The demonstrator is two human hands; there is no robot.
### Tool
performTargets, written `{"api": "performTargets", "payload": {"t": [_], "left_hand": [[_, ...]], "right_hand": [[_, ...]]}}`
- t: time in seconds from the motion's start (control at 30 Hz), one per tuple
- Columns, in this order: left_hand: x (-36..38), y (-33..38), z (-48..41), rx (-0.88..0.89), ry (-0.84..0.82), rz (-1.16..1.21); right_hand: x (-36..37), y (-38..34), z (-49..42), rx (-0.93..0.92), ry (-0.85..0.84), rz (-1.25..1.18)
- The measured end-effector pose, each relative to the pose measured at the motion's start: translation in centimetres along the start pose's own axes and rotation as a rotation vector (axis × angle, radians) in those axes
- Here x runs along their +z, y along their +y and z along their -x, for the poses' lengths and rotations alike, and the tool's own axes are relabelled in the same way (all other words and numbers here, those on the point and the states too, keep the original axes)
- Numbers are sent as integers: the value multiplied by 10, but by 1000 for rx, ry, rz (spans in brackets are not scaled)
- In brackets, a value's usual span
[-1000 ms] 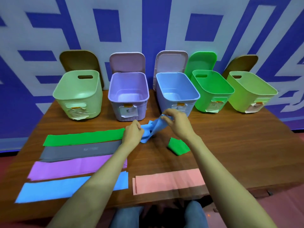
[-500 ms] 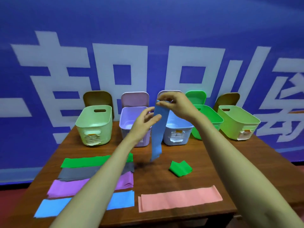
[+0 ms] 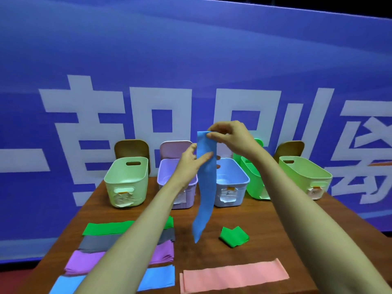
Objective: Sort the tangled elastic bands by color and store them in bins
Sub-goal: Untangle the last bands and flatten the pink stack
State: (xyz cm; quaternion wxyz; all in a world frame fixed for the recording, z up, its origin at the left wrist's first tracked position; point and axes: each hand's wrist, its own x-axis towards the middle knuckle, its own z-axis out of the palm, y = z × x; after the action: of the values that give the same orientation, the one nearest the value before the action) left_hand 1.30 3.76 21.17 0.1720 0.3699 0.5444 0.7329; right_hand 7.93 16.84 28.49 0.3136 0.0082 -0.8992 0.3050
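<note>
A long blue elastic band (image 3: pixel 205 187) hangs straight down above the wooden table (image 3: pixel 297 225). My right hand (image 3: pixel 231 137) pinches its top end, high in front of the bins. My left hand (image 3: pixel 191 164) is just below, its thumb across the front of the band and its fingers behind it. The band's lower tip hovers near a folded green band (image 3: pixel 233 237). Flat on the table lie green (image 3: pixel 106 228), grey (image 3: pixel 95 242), purple (image 3: pixel 84 262), blue (image 3: pixel 157 279) and pink (image 3: pixel 233 276) bands.
Several open bins stand in a row at the back: light green (image 3: pixel 127 179), lilac (image 3: pixel 167 166), pale blue (image 3: pixel 233 181), bright green (image 3: pixel 252 183) and yellow-green (image 3: pixel 303 175). Their lids lean on the blue and white wall behind.
The bunched blue band has been lifted off the table and now hangs at full length. My right hand rose with its top end; my left hand closed round it below.
</note>
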Motion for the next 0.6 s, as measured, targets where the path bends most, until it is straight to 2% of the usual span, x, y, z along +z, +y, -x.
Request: {"api": "performTargets", "payload": {"t": [0.23,0.43,0.6], "left_hand": [[-19,-54,17,-184,-164,-211],[-47,-86,37,-333,-225,-425],[-67,-109,53,-388,-157,-538]], "right_hand": [[-7,24,2,130,279,-4],[-6,66,22,297,337,-2],[-8,107,51,433,367,77]]}}
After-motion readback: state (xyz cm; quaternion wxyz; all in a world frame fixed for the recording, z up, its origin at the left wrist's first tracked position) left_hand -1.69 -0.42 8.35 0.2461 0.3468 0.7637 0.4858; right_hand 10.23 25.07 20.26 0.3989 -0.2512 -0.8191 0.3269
